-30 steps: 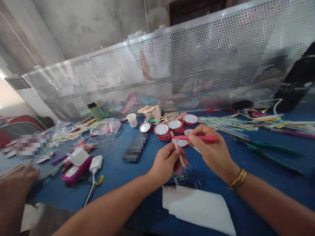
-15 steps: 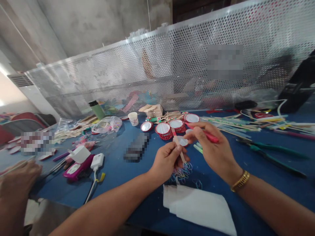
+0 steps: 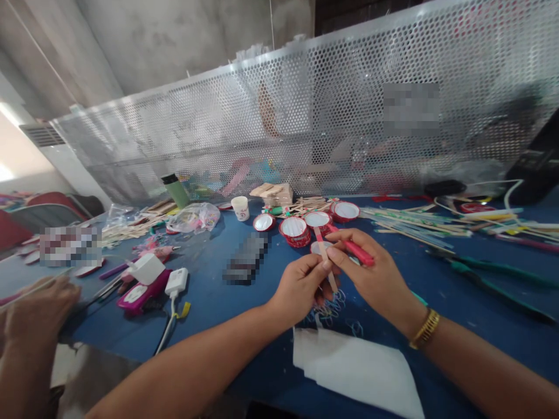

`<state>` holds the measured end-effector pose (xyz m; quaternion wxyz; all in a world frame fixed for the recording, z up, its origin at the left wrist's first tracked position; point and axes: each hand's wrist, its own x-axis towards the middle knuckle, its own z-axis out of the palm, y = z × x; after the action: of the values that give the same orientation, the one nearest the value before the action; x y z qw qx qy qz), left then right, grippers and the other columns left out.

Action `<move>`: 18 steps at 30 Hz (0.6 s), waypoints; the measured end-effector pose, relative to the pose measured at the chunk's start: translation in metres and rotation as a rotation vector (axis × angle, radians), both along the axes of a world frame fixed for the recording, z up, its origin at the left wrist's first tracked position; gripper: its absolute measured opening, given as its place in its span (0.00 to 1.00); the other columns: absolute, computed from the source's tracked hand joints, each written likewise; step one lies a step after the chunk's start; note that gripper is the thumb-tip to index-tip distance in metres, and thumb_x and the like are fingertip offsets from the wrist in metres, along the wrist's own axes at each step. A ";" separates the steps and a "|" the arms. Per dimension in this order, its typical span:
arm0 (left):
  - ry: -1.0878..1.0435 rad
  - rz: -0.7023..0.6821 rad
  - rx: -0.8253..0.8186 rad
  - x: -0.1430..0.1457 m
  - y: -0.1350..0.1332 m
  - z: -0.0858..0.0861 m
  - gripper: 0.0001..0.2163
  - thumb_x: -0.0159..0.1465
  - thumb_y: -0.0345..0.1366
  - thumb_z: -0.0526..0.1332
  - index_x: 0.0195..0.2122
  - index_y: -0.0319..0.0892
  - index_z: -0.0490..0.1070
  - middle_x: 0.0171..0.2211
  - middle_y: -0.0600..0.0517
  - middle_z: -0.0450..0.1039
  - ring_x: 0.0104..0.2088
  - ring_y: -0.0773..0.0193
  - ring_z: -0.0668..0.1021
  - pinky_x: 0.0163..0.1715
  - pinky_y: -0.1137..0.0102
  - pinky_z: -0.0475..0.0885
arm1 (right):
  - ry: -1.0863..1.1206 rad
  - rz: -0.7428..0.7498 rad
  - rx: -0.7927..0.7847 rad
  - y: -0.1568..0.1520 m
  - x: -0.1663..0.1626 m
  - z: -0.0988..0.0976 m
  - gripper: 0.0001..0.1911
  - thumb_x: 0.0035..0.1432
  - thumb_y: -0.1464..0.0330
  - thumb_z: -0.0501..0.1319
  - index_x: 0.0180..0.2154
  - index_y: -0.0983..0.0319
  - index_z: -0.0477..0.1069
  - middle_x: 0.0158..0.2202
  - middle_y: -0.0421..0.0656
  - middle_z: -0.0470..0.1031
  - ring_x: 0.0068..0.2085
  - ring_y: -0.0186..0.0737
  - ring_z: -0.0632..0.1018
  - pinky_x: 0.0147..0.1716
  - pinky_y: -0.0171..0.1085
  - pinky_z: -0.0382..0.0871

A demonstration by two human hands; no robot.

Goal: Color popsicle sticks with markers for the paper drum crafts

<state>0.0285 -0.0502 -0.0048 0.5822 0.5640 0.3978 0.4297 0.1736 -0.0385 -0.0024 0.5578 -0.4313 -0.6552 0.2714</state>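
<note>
A flat wooden craft stick [image 3: 324, 251] with a red upper end is pinched between the thumb and fingers of my left hand [image 3: 294, 291]. My right hand [image 3: 378, 279], with a gold bracelet at its wrist, has a red marker pen [image 3: 360, 254] tucked in its grip. The right thumb and fingertips meet the stick just above the left thumb; the pen's front end is hidden. Beyond my hands stand small round red drum-like pieces [image 3: 294, 228] with pale tops. Below the hands lie a tangle of thin coloured loops [image 3: 334, 308] and white paper sheets [image 3: 358, 369].
A blurred dark slab [image 3: 246, 259], a paper cup [image 3: 240, 208] and a green bottle [image 3: 174, 191] are left of centre. A magenta device [image 3: 142, 294] with white plugs lies nearer. Green-handled pliers [image 3: 502, 285] are at right. Another person's hand [image 3: 41, 308] works at far left. A perforated metal screen [image 3: 209, 145] closes the back.
My right hand has come down and left, so its fingertips now meet the stick. The pen has tilted with it. The whole view has shifted slightly.
</note>
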 end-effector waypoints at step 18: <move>-0.022 0.006 -0.007 -0.001 0.001 -0.005 0.19 0.57 0.53 0.64 0.35 0.40 0.68 0.22 0.56 0.69 0.16 0.75 0.68 0.13 0.79 0.61 | 0.248 -0.040 0.062 0.000 0.012 0.014 0.09 0.62 0.62 0.59 0.39 0.59 0.76 0.26 0.39 0.73 0.29 0.36 0.73 0.30 0.36 0.70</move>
<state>0.0273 -0.0490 -0.0102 0.5873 0.5561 0.3944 0.4362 0.1855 -0.0386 0.0112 0.6528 -0.3899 -0.5806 0.2910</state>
